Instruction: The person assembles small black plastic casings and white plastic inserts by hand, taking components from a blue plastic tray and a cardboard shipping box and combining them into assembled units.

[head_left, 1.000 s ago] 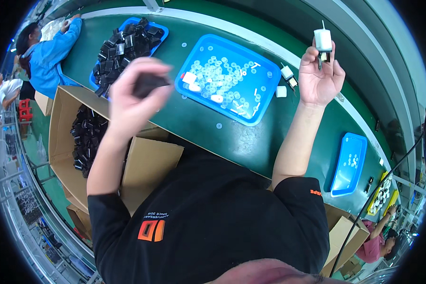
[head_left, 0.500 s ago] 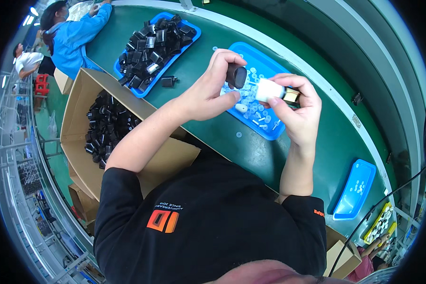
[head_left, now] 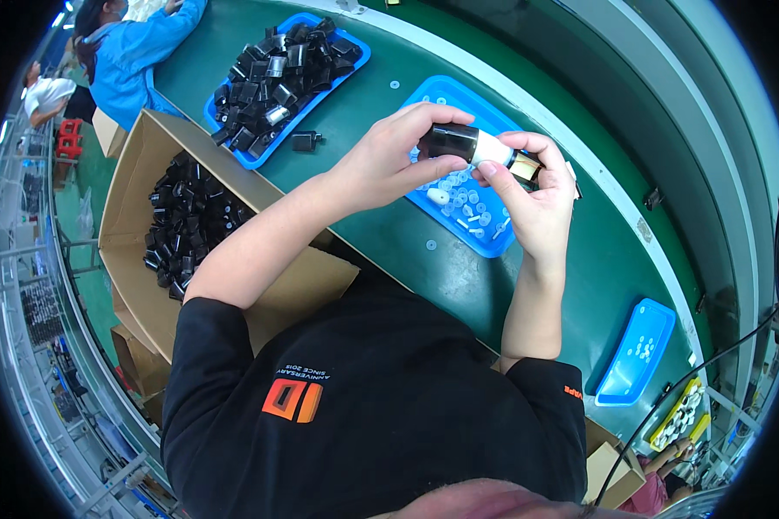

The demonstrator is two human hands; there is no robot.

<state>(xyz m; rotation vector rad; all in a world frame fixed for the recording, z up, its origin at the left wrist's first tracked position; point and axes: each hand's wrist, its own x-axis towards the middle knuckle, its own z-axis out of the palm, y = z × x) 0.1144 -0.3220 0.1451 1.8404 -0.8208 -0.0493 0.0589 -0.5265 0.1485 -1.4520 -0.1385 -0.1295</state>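
Closer together than half a second ago, the left fingers [head_left: 442, 113] grip a black shell [head_left: 452, 141] and the right fingers [head_left: 543, 147] a white core [head_left: 492, 150], ends meeting between them, apparently held in line to stay square, above the blue tray [head_left: 493, 250] beneath both

Three blue rectangular plastic trays [head_left: 365, 50], at least four brown cardboard boxes [head_left: 130, 208], two bare hands.

From here I count one glossy black plastic casing [head_left: 453, 143] in the left hand [head_left: 398, 156], one white cylindrical piece [head_left: 492, 151] in the right hand [head_left: 541, 195], and a single loose black casing [head_left: 306, 141] on the green tabletop [head_left: 389, 246]; two heaps of black pieces, one trayed and one boxed (dozens in each, far too jumbled for me to number); two clear round plastic rings [head_left: 395, 85] loose on the table, with many more in two trays; one yellow tray [head_left: 658, 443] of white pieces; three other people [head_left: 134, 69].
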